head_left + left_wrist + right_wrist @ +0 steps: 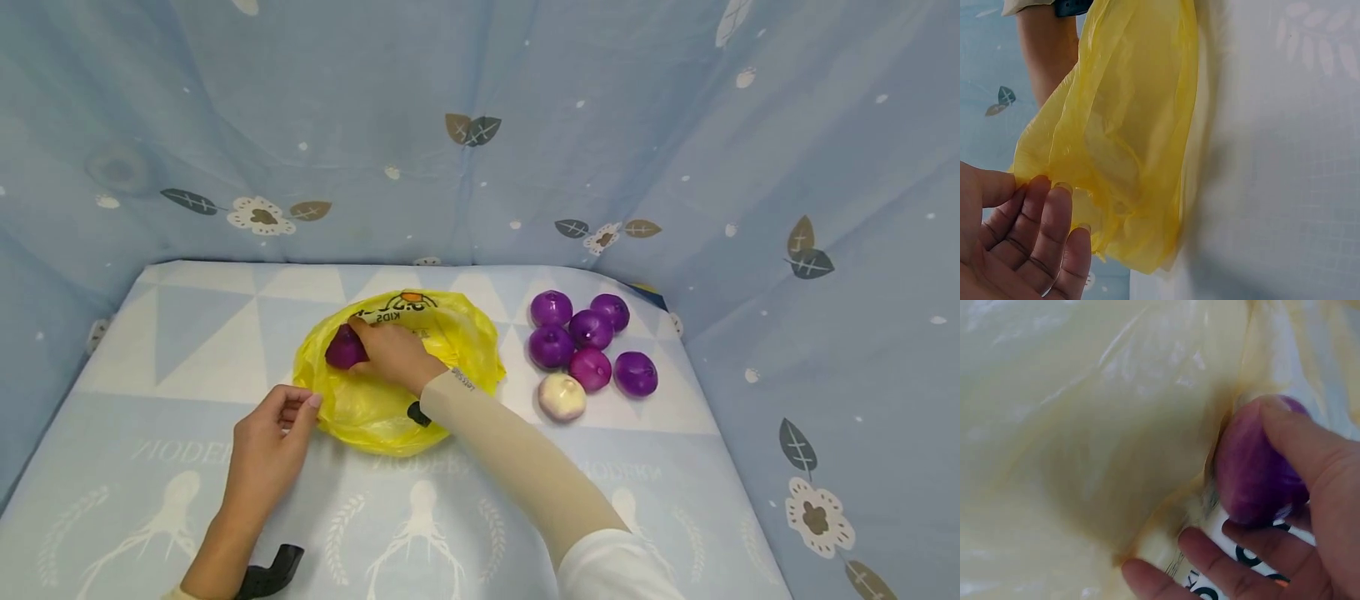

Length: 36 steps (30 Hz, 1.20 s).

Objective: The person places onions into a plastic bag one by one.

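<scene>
A yellow plastic bag (390, 417) lies opened wide on the table, black print on its far inner side. My left hand (273, 442) pinches the bag's near-left rim between thumb and fingertips; the left wrist view shows the thin yellow film (1141, 125) stretching away from that pinch. Inside the bag's mouth, my right hand (393, 354) holds a purple onion (345, 347) at the left side. In the right wrist view the thumb and fingers curl round this onion (1257, 465), close over the printed plastic.
Right of the bag sit several purple onions (551, 347) in a loose cluster, with a redder one (590, 369) among them. A pale, whitish onion (562, 397) lies at the near side. The patterned tablecloth (202, 333) meets blue curtains (375, 125) behind and at both sides.
</scene>
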Each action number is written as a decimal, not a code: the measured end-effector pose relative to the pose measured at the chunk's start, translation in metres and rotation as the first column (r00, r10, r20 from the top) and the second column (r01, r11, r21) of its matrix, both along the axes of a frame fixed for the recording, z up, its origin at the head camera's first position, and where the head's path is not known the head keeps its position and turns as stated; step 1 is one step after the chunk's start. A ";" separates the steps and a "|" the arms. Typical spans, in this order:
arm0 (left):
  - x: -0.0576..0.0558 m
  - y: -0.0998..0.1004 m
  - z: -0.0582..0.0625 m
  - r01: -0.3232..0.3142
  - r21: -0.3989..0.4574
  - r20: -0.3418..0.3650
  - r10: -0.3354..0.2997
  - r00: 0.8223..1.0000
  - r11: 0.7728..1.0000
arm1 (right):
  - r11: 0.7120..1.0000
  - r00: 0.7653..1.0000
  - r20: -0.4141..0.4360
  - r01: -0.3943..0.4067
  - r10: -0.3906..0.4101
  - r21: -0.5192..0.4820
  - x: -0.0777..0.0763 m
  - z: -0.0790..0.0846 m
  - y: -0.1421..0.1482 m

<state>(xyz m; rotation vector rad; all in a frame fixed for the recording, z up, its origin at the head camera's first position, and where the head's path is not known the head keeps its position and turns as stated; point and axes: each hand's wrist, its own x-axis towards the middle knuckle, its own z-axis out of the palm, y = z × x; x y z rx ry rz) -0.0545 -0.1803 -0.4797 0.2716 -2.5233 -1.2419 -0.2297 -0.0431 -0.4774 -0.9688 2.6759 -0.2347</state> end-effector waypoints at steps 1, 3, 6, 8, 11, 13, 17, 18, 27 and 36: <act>0.000 -0.001 -0.001 -0.002 -0.006 0.001 0.002 1.000 1.000 | 1.000 1.000 -0.001 0.003 -0.003 0.004 0.000 -0.001 -0.002; 0.001 -0.002 -0.002 -0.005 -0.010 0.002 0.005 1.000 1.000 | 1.000 1.000 -0.005 0.019 -0.019 0.012 0.002 -0.001 -0.006; 0.001 -0.004 -0.003 0.004 -0.017 0.005 -0.004 1.000 1.000 | 0.997 0.997 -0.014 0.070 -0.069 0.024 0.003 -0.002 -0.012; -0.001 -0.004 -0.003 0.008 -0.022 0.003 -0.008 1.000 1.000 | 0.994 0.994 -0.024 0.105 -0.104 0.037 0.003 0.000 -0.013; -0.002 -0.004 -0.004 0.006 -0.018 -0.009 -0.006 1.000 1.000 | 0.988 0.990 -0.043 0.137 -0.134 0.067 0.004 0.000 -0.016; -0.003 -0.004 -0.003 0.003 -0.022 -0.012 -0.003 1.000 1.000 | 0.986 0.989 -0.068 0.139 -0.133 0.094 0.006 -0.001 -0.018; -0.004 -0.004 -0.003 0.004 -0.010 -0.012 -0.004 1.000 1.000 | 0.982 0.985 -0.118 0.144 -0.129 0.125 0.011 -0.005 -0.021; -0.004 -0.004 -0.004 0.004 -0.011 -0.008 -0.004 1.000 1.000 | 0.981 0.984 -0.125 0.146 -0.130 0.125 0.012 -0.006 -0.022; -0.004 -0.004 -0.004 -0.007 -0.001 0.017 0.007 1.000 1.000 | 0.984 0.983 -0.085 0.166 -0.161 0.060 0.011 -0.008 -0.015; -0.002 -0.005 -0.006 -0.014 0.004 0.030 0.014 0.999 1.000 | 0.991 0.991 0.000 0.135 -0.135 0.019 0.006 -0.003 -0.009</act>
